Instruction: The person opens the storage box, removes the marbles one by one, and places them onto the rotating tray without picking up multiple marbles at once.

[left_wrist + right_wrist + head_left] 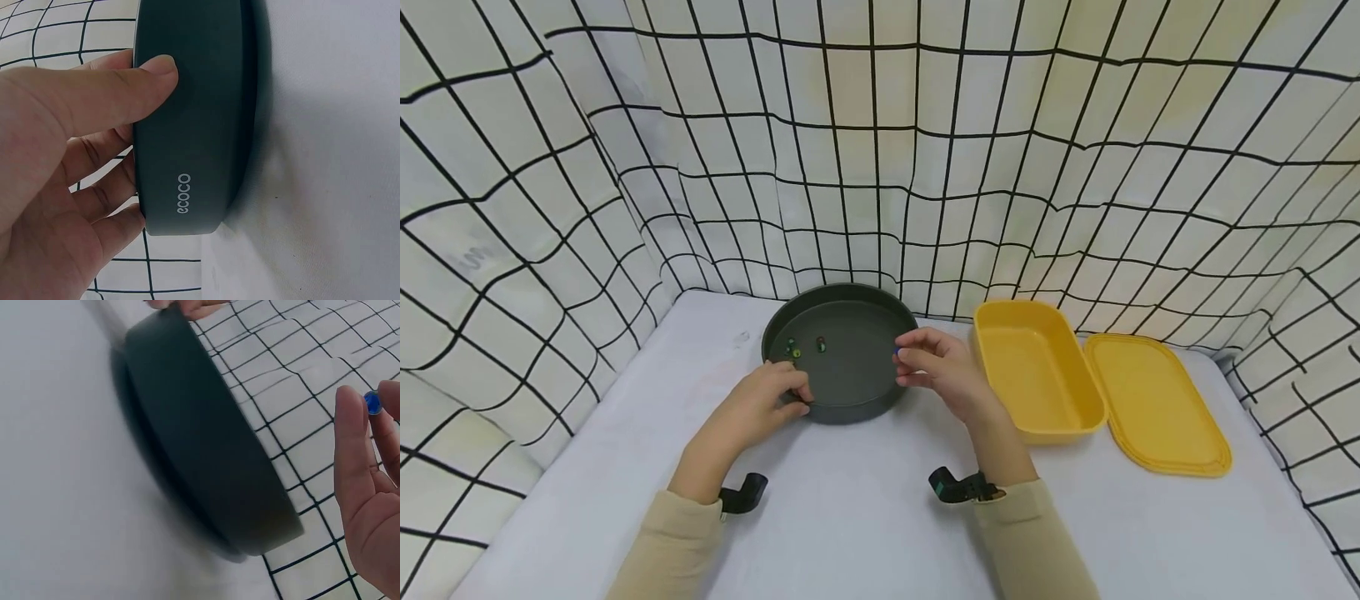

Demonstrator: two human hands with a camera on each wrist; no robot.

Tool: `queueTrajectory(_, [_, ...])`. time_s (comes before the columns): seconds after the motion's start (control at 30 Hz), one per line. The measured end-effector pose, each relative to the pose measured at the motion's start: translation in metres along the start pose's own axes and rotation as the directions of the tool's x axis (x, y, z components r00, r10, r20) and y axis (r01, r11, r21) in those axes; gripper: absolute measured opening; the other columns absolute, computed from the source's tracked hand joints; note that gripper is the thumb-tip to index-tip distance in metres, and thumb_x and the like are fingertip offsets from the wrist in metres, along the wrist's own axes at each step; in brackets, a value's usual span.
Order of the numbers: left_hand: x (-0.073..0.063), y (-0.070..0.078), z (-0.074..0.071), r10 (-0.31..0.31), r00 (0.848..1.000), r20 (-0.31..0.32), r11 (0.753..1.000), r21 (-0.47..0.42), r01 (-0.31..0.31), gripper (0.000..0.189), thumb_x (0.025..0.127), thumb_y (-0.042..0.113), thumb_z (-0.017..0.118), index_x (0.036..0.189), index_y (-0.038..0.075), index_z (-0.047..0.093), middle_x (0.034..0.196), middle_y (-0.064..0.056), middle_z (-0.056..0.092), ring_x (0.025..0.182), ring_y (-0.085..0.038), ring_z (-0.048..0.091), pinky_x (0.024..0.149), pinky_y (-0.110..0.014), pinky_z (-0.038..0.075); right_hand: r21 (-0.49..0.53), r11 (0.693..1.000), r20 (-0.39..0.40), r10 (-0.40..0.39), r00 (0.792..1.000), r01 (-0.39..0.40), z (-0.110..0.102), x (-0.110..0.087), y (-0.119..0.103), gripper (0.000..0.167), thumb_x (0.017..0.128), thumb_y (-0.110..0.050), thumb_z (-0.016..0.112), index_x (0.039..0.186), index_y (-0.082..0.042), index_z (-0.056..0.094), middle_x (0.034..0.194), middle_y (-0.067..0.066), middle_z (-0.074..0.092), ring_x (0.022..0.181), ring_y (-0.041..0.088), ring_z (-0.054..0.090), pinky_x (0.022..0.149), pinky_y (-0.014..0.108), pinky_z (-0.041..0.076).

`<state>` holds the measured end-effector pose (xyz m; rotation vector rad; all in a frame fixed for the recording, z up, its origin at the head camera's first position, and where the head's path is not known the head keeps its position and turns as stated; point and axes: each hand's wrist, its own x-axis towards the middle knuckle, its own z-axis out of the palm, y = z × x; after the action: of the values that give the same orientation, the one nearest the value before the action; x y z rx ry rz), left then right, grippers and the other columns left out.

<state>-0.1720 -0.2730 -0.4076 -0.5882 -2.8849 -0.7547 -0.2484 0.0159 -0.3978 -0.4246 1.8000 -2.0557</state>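
Note:
A dark green round tray [857, 367] with a low wall lies on the table, the word "ecoco" on its side in the left wrist view. My left hand [763, 404] grips its near left rim, thumb [156, 75] on the outer wall and fingers over the edge. Several small greenish marbles [821, 344] rest inside on the left; the left hand overlaps that area in the head view. Over the tray's right rim, my right hand [942, 371] pinches a small blue glass marble [373, 403] between thumb and fingertip.
A deep yellow box [1037, 367] stands just right of the right hand. Beside it a flat yellow lid [1165, 404] lies on the white table [850, 508]. White walls with a black grid [880, 150] close in the back and sides.

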Motion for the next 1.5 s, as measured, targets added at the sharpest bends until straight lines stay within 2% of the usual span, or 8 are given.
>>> queueTrajectory(0.23, [-0.001, 0.002, -0.001, 0.006, 1.000, -0.029, 1.000, -0.006, -0.006, 0.024, 0.081, 0.005, 0.081, 0.080, 0.022, 0.064, 0.087, 0.007, 0.061, 0.087, -0.017, 0.058, 0.086, -0.042, 0.048, -0.080, 0.996, 0.029, 0.041, 0.999, -0.038, 0.012, 0.002, 0.014, 0.029, 0.094, -0.004, 0.065, 0.119, 0.009, 0.058, 0.089, 0.007, 0.065, 0.075, 0.018, 0.066, 0.075, 0.033, 0.060])
queueTrajectory(0.47, [0.001, 0.002, -0.001, -0.004, 1.000, 0.005, 1.000, 0.001, 0.004, 0.018, 0.083, 0.009, 0.080, 0.082, 0.020, 0.066, 0.089, 0.005, 0.061, 0.089, -0.019, 0.057, 0.083, -0.040, 0.048, -0.101, 0.993, -0.003, 0.067, 0.998, -0.067, 0.017, 0.003, 0.022, 0.028, 0.094, -0.004, 0.065, 0.118, 0.008, 0.059, 0.088, 0.006, 0.065, 0.074, 0.018, 0.066, 0.073, 0.032, 0.060])
queueTrajectory(0.63, [0.002, 0.003, -0.001, -0.013, 1.000, 0.023, 1.000, 0.009, 0.013, 0.016, 0.084, 0.010, 0.079, 0.083, 0.020, 0.067, 0.089, 0.005, 0.061, 0.089, -0.020, 0.057, 0.081, -0.040, 0.047, -0.148, 0.989, -0.014, 0.011, 1.000, -0.013, 0.021, 0.003, 0.025, 0.025, 0.093, -0.004, 0.066, 0.115, 0.007, 0.060, 0.089, 0.008, 0.064, 0.073, 0.019, 0.064, 0.072, 0.034, 0.061])
queueTrajectory(0.77, [0.002, 0.003, 0.000, -0.009, 1.000, 0.021, 1.000, 0.012, 0.008, 0.015, 0.084, 0.010, 0.080, 0.083, 0.018, 0.067, 0.089, 0.005, 0.061, 0.088, -0.021, 0.056, 0.079, -0.039, 0.047, -0.249, 0.968, -0.009, -0.043, 0.999, 0.039, 0.025, 0.003, 0.026, 0.021, 0.092, -0.005, 0.067, 0.111, 0.003, 0.063, 0.091, 0.010, 0.065, 0.073, 0.019, 0.064, 0.071, 0.034, 0.061])
queueTrajectory(1.0, [0.003, 0.003, 0.000, -0.010, 1.000, 0.021, 1.000, 0.028, 0.010, 0.017, 0.084, 0.011, 0.080, 0.083, 0.020, 0.066, 0.089, 0.005, 0.061, 0.089, -0.020, 0.057, 0.079, -0.039, 0.047, -0.489, 0.870, -0.023, -0.090, 0.996, 0.067, 0.031, 0.000, 0.025, 0.013, 0.091, -0.013, 0.070, 0.103, -0.009, 0.068, 0.087, 0.004, 0.068, 0.068, 0.019, 0.066, 0.066, 0.031, 0.058])
queueTrajectory(1.17, [0.003, 0.004, 0.000, -0.008, 1.000, 0.008, 1.000, 0.019, 0.008, 0.021, 0.083, 0.010, 0.081, 0.081, 0.023, 0.064, 0.088, 0.006, 0.061, 0.088, -0.020, 0.056, 0.078, -0.039, 0.047, -0.582, 0.809, -0.036, -0.120, 0.992, 0.077, 0.035, -0.001, 0.025, 0.011, 0.090, -0.014, 0.070, 0.100, -0.012, 0.069, 0.084, 0.000, 0.068, 0.066, 0.016, 0.065, 0.062, 0.030, 0.055])
queueTrajectory(1.4, [0.001, 0.003, 0.001, 0.005, 1.000, -0.026, 1.000, 0.001, -0.005, 0.024, 0.081, 0.007, 0.082, 0.079, 0.024, 0.065, 0.085, 0.008, 0.061, 0.087, -0.017, 0.056, 0.078, -0.037, 0.047, -0.754, 0.646, 0.002, -0.176, 0.984, 0.117, 0.038, -0.001, 0.025, 0.010, 0.089, -0.012, 0.070, 0.099, -0.011, 0.071, 0.081, -0.005, 0.066, 0.068, 0.012, 0.057, 0.062, 0.025, 0.051])
queueTrajectory(1.5, [0.001, 0.003, 0.001, 0.006, 1.000, -0.024, 1.000, 0.004, -0.006, 0.024, 0.081, 0.007, 0.082, 0.079, 0.024, 0.065, 0.086, 0.007, 0.061, 0.087, -0.017, 0.056, 0.079, -0.038, 0.048, -0.780, 0.612, 0.017, -0.186, 0.982, 0.129, 0.039, -0.002, 0.025, 0.010, 0.089, -0.012, 0.070, 0.098, -0.011, 0.071, 0.081, -0.005, 0.066, 0.069, 0.011, 0.057, 0.064, 0.025, 0.050])
